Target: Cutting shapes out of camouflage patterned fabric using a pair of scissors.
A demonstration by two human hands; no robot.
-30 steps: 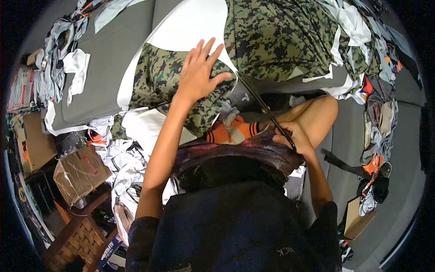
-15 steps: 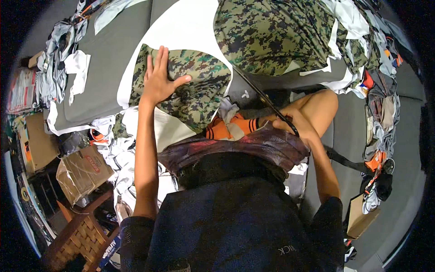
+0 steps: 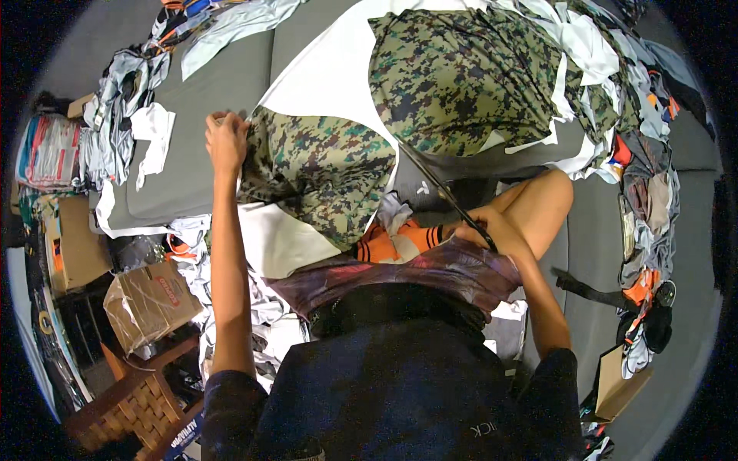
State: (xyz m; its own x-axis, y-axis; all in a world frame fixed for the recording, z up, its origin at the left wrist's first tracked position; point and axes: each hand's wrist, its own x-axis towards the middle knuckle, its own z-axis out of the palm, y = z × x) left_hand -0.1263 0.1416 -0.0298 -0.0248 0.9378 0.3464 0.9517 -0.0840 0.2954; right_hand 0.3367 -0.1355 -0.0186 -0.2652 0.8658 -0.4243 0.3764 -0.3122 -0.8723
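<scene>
Has fingers (image 3: 214, 128) of left hand (image 3: 225, 147) bent inward, in head view, just at left edge of smaller camouflage cloth (image 3: 323, 157), with tips mostly hidden; cannot tell about any pinch of cloth between them. With right hand (image 3: 496, 225), grips lower end of long dark rod (image 3: 434, 179), fingers closed around it, near bent knee (image 3: 555, 188). Points far end of rod up and to left, close to narrow tip of white cloth (image 3: 327, 81); cannot tell between touching and only near. Shows smaller camouflage cloth in front of lap (image 3: 430, 278), spread with some folds, and larger camouflage cloth (image 3: 469, 84) farther and to right, with white cloth in between. Shows also second white piece (image 3: 284, 240) along lower left edge of smaller camouflage cloth, and orange fabric (image 3: 419, 237) with black stripes near lap. On left side, presents taped cardboard box (image 3: 150, 303) above woven chair (image 3: 146, 407), and white scrap (image 3: 154, 134) on grey cushioned surface (image 3: 231, 69). On right side, presents black strap (image 3: 588, 289) and open carton (image 3: 623, 384).
</scene>
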